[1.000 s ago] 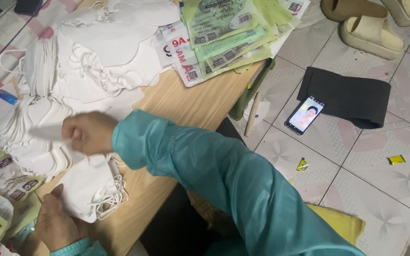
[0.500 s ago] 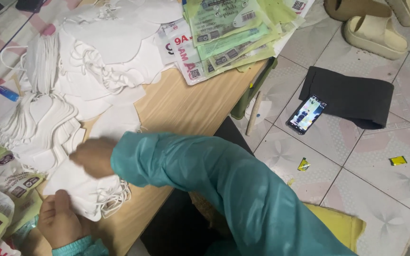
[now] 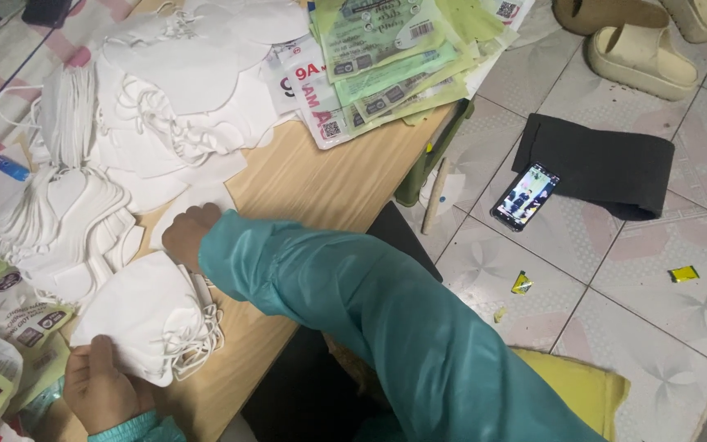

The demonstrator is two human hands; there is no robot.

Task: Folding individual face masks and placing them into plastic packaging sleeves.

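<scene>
A low wooden table (image 3: 329, 176) fills the left and centre of the frame, over a tiled floor (image 3: 615, 311) at the right. Loose white face masks (image 3: 165, 82) cover the table's upper left in heaps. A fan of green and white packets (image 3: 386, 65) lies at top centre, overhanging the table edge. A black cloth (image 3: 607, 164) lies on the tiles at right, with a phone (image 3: 524, 196) (screen lit) resting at its lower left corner. Two pale slippers (image 3: 640, 57) sit at the upper right.

A small stack of white masks (image 3: 145, 315) lies at lower left, ear loops trailing to its right. The left hand (image 3: 104, 389), at the bottom left corner, presses down on the stack's lower edge, fingers closed upon it. The right hand (image 3: 190, 236), teal-sleeved, reaches across above the stack, fingers curled on a single mask (image 3: 194, 205) lying flat on the table; whether it grips or merely touches cannot be told. The hands are apart.
</scene>
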